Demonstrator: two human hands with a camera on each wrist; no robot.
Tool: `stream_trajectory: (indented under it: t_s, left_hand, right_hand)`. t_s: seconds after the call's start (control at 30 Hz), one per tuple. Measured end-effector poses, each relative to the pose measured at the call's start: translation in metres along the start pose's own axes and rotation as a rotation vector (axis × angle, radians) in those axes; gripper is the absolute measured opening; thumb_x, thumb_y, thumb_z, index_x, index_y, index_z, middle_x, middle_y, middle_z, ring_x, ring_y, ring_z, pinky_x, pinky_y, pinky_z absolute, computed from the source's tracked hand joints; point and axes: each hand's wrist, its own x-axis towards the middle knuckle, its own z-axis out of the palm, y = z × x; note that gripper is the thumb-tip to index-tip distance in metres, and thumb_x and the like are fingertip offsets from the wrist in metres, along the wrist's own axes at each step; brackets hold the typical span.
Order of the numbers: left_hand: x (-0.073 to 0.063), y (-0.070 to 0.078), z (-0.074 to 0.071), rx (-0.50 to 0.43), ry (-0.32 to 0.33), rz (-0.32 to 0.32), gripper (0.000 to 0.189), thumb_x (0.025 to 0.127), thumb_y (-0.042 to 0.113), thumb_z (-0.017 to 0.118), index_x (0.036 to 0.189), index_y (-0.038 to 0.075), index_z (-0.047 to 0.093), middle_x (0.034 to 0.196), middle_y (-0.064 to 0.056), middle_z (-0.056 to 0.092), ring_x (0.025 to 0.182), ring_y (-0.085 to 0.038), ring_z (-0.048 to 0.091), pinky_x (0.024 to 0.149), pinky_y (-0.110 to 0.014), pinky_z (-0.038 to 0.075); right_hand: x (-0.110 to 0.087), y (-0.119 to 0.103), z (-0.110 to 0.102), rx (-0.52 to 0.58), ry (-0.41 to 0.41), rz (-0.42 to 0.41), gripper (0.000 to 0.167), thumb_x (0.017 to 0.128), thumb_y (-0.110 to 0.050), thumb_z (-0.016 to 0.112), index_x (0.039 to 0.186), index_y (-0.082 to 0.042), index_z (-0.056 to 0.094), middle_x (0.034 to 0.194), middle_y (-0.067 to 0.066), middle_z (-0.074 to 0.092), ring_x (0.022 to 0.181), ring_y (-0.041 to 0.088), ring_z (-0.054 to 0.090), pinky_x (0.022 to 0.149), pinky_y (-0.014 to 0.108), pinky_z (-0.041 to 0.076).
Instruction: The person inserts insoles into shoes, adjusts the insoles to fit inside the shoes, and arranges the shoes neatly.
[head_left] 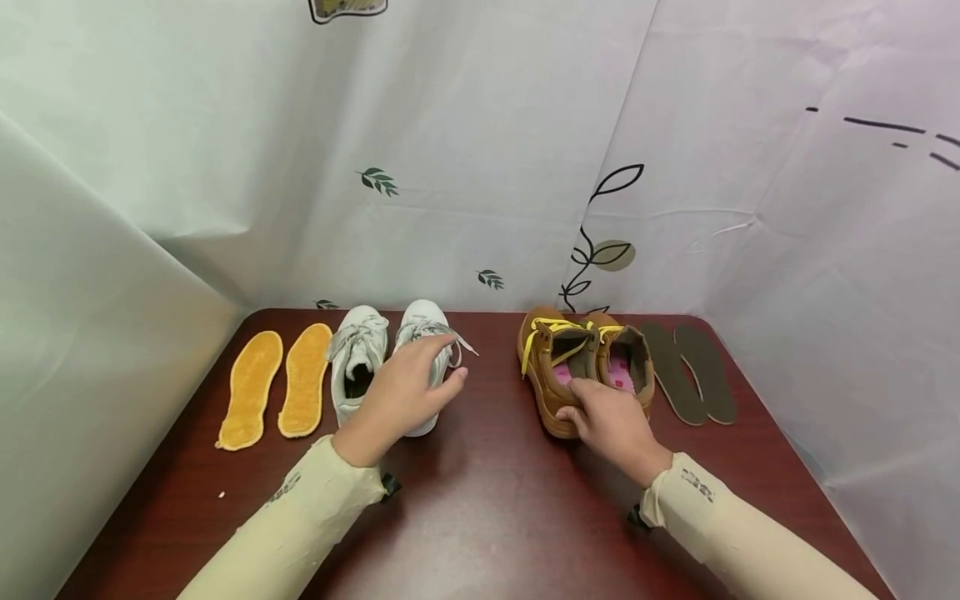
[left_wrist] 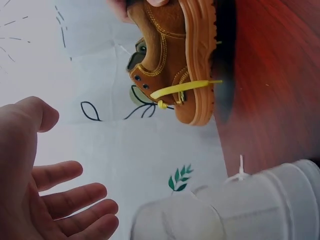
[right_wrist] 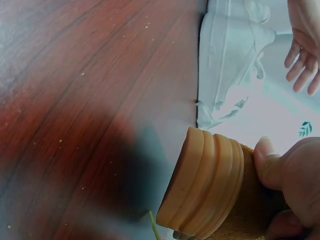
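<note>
My right hand (head_left: 615, 425) grips the heel of the left brown shoe (head_left: 542, 379), thumb on the outer side and fingers over the collar. This shoe has yellow laces and a pink insole; in the right wrist view its tan sole (right_wrist: 202, 185) shows above a dark shadow on the table. Its mate, the other brown shoe (head_left: 643, 360), stands right against it, also with a pink insole. My left hand (head_left: 401, 387) hovers over the right white shoe (head_left: 425, 315), fingers apart and holding nothing. The left white shoe (head_left: 341, 379) stands beside it, partly hidden by that hand.
Two yellow fuzzy insoles (head_left: 250, 387) lie at the left of the dark red table (head_left: 495, 517). At the right lie two dark olive insoles (head_left: 705, 371), partly overlapping. White printed cloth (head_left: 465, 167) hangs behind the table and along both sides.
</note>
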Motion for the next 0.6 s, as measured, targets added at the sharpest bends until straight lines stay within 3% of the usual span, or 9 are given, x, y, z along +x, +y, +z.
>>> stream_trajectory:
  t_s: [0.23,0.6]
  left_hand:
    - [0.005,0.01,0.008,-0.036,-0.052,0.005,0.058,0.093,0.041,0.062,0.142,0.01,0.055,0.137,-0.01,0.061,0.128,-0.027,0.056,0.106,-0.046,0.045]
    - [0.005,0.012,0.022,-0.035,-0.075,-0.01,0.054,0.095,0.039,0.06,0.14,0.009,0.056,0.138,-0.009,0.061,0.129,-0.025,0.057,0.106,-0.044,0.045]
  right_hand:
    - [-0.001,-0.007,-0.006,-0.007,0.057,-0.045,0.039,0.08,-0.033,0.083,0.077,-0.018,0.047,0.066,-0.008,0.042,0.057,0.01,0.04,0.05,0.031,0.038]
    - [-0.002,-0.014,-0.013,-0.027,0.118,-0.109,0.038,0.079,-0.032,0.085,0.08,-0.017,0.05,0.068,-0.006,0.048,0.057,0.01,0.044,0.051,0.031,0.042]
